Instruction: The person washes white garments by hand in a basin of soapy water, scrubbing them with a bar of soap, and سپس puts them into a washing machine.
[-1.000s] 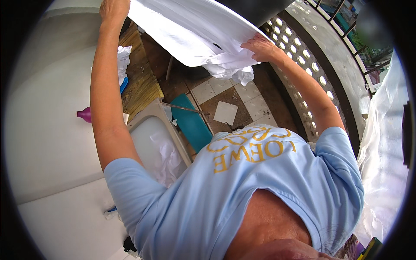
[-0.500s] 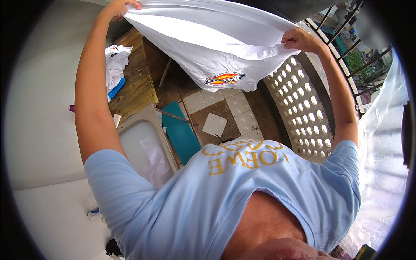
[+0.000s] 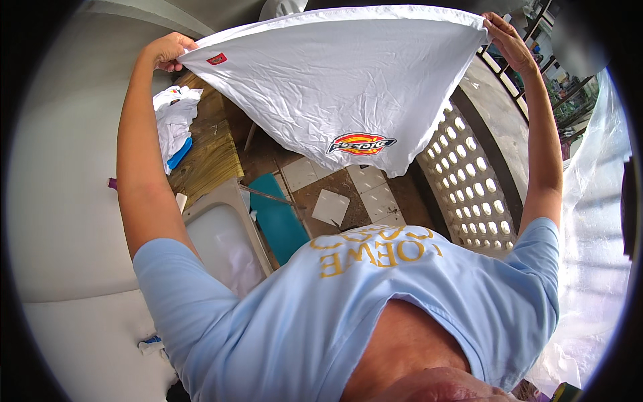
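A white T-shirt (image 3: 328, 84) is stretched wide in front of me at the top of the view, its edge pulled nearly straight. My left hand (image 3: 169, 51) pinches one corner, close to a small red label. On the other side, my right hand (image 3: 512, 44) has its fingers closed on the opposite corner. The cloth sags between them in fine wrinkles. Low on it shows a coloured oval printed emblem (image 3: 362, 144). The lower part hangs loose above the floor. Both arms are raised and spread apart.
Rumpled white clothes (image 3: 175, 120) with something blue lie on a wooden board (image 3: 211, 157) at left. Nearer stands a pale basin (image 3: 218, 218) with white cloth inside, beside a teal panel (image 3: 276, 218). A perforated wall (image 3: 472, 177) and clear plastic sheeting (image 3: 593, 234) flank my right.
My right hand has moved up and outward, while my left hand has come down slightly. The T-shirt has gone from a folded sag to spread flat, showing its red label.
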### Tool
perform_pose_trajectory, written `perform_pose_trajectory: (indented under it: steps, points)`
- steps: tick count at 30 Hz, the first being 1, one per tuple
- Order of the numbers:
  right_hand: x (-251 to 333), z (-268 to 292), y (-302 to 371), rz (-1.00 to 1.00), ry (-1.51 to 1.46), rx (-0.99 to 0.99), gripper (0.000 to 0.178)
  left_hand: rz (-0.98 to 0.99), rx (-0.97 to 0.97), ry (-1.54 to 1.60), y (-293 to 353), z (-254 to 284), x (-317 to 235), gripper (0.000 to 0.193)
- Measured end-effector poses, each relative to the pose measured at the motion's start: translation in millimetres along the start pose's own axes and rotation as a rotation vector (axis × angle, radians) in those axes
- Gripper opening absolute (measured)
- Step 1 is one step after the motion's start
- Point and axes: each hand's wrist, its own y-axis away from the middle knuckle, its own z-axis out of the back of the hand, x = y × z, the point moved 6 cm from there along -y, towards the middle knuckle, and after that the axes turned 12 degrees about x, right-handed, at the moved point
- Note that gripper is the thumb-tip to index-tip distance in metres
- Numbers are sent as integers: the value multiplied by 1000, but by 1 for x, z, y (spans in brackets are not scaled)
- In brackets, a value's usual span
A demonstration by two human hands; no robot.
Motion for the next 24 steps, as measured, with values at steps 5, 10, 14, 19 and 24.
perform_pose_trajectory:
  steps: [5,10,14,19,24]
  points:
    - [-13,7,3,-62,-52,-283,33,13,20,50,3,0,9,20]
    - [-2,5,-5,-96,208,-235,47,-23,-51,82,2,3,2,18]
    - [13,15,-3,-221,211,-270,58,19,-173,69,4,9,-3,22]
    - [20,0,-24,-225,307,-307,34,2,-208,108,0,18,22,24]
    - [19,15,-2,-77,516,-265,12,-17,-283,66,8,6,-11,22]
